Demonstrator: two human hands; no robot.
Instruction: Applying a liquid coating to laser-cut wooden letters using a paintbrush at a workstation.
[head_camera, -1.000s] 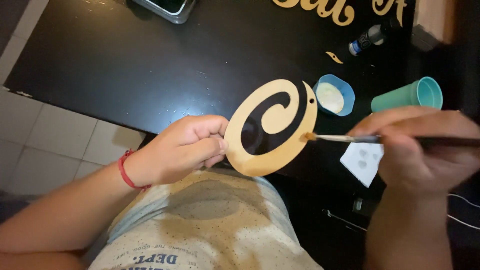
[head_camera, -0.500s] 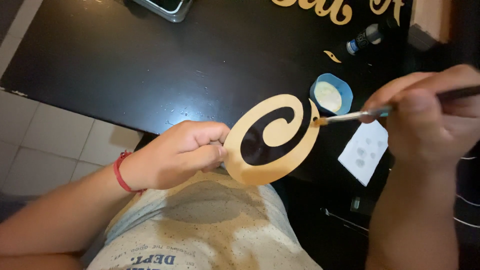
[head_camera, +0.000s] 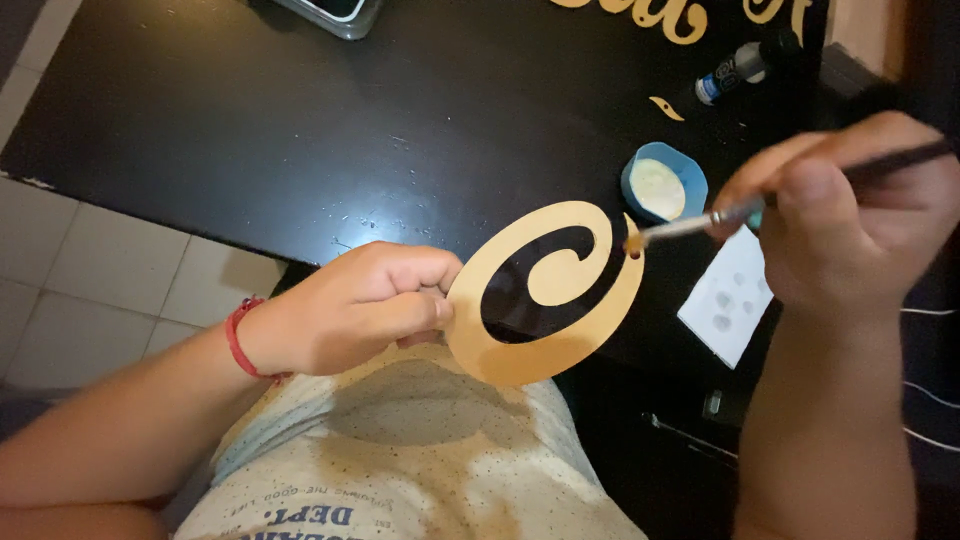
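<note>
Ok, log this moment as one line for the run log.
left hand: pinching spiral cutout edge | right hand: holding brush | brush tip: at spiral's right rim | paint cup: on table

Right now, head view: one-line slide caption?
Left hand holds a tan spiral cutout; right hand touches a paintbrush to its edge.

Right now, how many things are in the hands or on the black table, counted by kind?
Tan cutouts: 4 - spiral cutout in the left hand, small cutout, two cutouts at the top edge
Paintbrush: 1, in the right hand
Blue cup: 1
Paint bottle: 1
White paper: 1
Grey tray: 1
Total: 9
</note>
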